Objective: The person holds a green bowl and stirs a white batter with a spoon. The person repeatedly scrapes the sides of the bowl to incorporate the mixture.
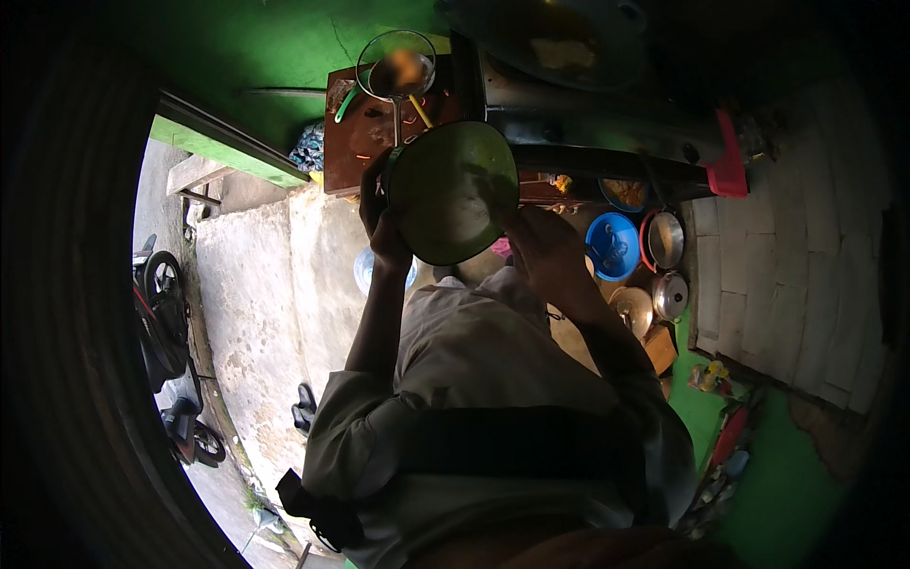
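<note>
A dark green bowl or basin (455, 195) is held up before me, over the edge of the brown table (348, 167). My left hand (387, 213) grips its left side. My right hand (544, 249) is at its lower right rim; how far its fingers close on the rim is hard to see in the shade. Just beyond the bowl, a wire strainer (396, 117) rests over a dark vessel on the table, with blurred orange-brown food in it. A green handle (346, 104) and a yellow stick (421, 112) lie beside it.
A large pan (604, 53) sits on the stove (597, 117) at the upper right. Below stand a blue basin (613, 245), a metal pan (666, 240) and a lidded pot (670, 295). A clear round container (364, 270) is on the floor. Motorcycles (162, 313) stand outside, left.
</note>
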`<state>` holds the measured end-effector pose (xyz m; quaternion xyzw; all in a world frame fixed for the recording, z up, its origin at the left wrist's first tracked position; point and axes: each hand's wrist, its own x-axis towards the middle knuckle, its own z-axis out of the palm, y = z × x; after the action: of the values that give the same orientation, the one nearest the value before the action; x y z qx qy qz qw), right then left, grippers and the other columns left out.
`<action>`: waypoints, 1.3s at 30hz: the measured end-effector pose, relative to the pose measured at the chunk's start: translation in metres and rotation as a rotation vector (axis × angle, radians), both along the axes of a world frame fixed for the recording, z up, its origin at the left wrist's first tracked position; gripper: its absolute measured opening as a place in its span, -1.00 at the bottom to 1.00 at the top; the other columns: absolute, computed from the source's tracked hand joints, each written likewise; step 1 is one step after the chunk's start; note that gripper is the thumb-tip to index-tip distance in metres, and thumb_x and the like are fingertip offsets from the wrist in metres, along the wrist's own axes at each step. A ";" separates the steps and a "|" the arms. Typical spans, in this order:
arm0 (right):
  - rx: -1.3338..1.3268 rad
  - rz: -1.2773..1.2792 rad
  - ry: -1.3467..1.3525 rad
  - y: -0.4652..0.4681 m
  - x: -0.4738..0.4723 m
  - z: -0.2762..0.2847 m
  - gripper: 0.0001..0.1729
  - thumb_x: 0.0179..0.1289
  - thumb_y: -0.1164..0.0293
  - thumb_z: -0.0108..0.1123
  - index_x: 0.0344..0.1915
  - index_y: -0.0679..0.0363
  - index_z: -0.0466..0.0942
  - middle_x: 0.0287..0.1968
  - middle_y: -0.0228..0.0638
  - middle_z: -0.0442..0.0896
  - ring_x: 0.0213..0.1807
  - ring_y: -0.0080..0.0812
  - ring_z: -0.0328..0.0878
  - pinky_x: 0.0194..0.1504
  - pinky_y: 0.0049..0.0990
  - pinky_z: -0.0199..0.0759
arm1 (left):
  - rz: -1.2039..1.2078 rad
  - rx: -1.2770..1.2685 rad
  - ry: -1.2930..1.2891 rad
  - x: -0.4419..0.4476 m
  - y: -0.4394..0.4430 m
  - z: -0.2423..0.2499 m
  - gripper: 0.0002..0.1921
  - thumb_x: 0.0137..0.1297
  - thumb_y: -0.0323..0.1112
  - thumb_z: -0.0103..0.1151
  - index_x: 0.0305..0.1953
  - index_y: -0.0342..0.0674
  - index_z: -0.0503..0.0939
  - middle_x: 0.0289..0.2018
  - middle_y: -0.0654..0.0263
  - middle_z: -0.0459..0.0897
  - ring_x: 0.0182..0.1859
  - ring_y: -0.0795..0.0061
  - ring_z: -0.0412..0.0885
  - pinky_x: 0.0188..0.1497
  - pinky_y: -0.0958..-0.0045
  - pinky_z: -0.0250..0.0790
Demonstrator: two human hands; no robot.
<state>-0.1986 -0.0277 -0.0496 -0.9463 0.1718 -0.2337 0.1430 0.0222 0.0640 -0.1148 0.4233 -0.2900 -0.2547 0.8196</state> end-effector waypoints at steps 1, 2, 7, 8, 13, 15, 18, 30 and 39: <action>0.035 0.049 0.007 0.001 -0.003 -0.002 -0.45 0.17 0.55 0.29 0.22 0.27 0.56 -0.06 -0.14 0.66 -0.23 -0.20 0.68 -0.26 -0.27 0.58 | 0.003 -0.020 -0.001 0.000 -0.003 -0.002 -0.18 0.10 -0.17 0.15 0.41 -0.44 0.31 0.23 0.01 0.55 0.30 0.20 0.50 0.39 0.24 0.31; 0.069 0.099 0.013 0.004 -0.007 -0.003 -0.45 0.17 0.54 0.29 0.22 0.26 0.56 -0.03 -0.14 0.66 -0.23 -0.19 0.68 -0.25 -0.26 0.58 | 0.010 0.017 -0.004 -0.001 -0.004 -0.004 -0.19 0.11 -0.17 0.13 0.41 -0.43 0.30 0.24 0.01 0.55 0.31 0.20 0.50 0.39 0.23 0.31; 0.106 0.011 0.026 -0.023 -0.024 0.003 -0.50 0.21 0.50 0.30 0.20 0.22 0.57 -0.01 -0.18 0.66 -0.19 -0.19 0.69 -0.24 -0.23 0.55 | 0.017 0.160 -0.044 -0.018 -0.004 -0.001 -0.23 0.16 -0.19 0.01 0.42 -0.42 0.30 0.28 0.00 0.52 0.33 0.19 0.50 0.41 0.23 0.30; 0.103 -0.014 0.038 -0.029 -0.028 -0.001 -0.52 0.23 0.50 0.30 0.19 0.22 0.58 -0.03 -0.19 0.67 -0.19 -0.19 0.69 -0.25 -0.24 0.55 | 0.012 0.168 -0.045 -0.023 -0.005 -0.005 -0.24 0.17 -0.20 -0.02 0.42 -0.42 0.30 0.29 -0.01 0.51 0.33 0.19 0.49 0.41 0.23 0.30; 0.323 0.032 -0.057 -0.041 -0.055 -0.022 -0.66 0.33 0.49 0.26 0.10 0.19 0.64 -0.18 -0.23 0.68 -0.25 -0.18 0.68 -0.28 -0.25 0.55 | -0.001 0.098 0.030 -0.053 -0.028 -0.020 -0.24 0.16 -0.21 -0.07 0.42 -0.43 0.31 0.34 0.00 0.48 0.36 0.19 0.48 0.44 0.26 0.28; 0.400 -0.019 -0.143 -0.052 -0.066 -0.020 -0.69 0.34 0.49 0.26 0.08 0.17 0.67 -0.23 -0.24 0.68 -0.29 -0.18 0.67 -0.29 -0.25 0.55 | 0.009 0.102 -0.017 -0.058 -0.040 -0.025 -0.23 0.16 -0.20 -0.07 0.43 -0.44 0.30 0.35 0.01 0.48 0.37 0.18 0.47 0.45 0.25 0.28; 0.427 -0.161 -0.286 -0.071 -0.083 -0.017 -0.70 0.36 0.50 0.26 0.06 0.14 0.70 -0.25 -0.24 0.68 -0.34 -0.22 0.66 -0.30 -0.26 0.55 | 0.013 0.148 -0.022 -0.073 -0.046 -0.023 -0.22 0.17 -0.19 -0.08 0.44 -0.43 0.28 0.35 0.00 0.48 0.39 0.17 0.45 0.45 0.23 0.27; 0.582 -0.062 -0.406 -0.133 -0.132 -0.042 -0.71 0.39 0.46 0.25 0.07 0.12 0.72 -0.31 -0.28 0.68 -0.37 -0.32 0.61 -0.30 -0.38 0.46 | 0.162 0.067 0.115 -0.131 -0.063 -0.010 -0.31 0.36 -0.13 -0.12 0.41 -0.49 0.32 0.30 -0.08 0.49 0.37 0.08 0.44 0.51 0.11 0.15; 0.623 0.168 -0.362 -0.134 -0.141 -0.043 -0.63 0.39 0.52 0.25 0.18 0.13 0.65 -0.31 -0.23 0.68 -0.32 -0.29 0.67 -0.28 -0.36 0.52 | 0.234 -0.003 0.169 -0.161 -0.053 -0.003 -0.28 0.29 -0.09 -0.06 0.43 -0.34 0.29 0.31 0.03 0.44 0.36 0.13 0.40 0.45 0.08 0.19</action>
<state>-0.3398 -0.1618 -0.0926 -0.8116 0.1284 -0.3212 0.4708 -0.1383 0.0111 -0.1173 0.4300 -0.1692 -0.1918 0.8658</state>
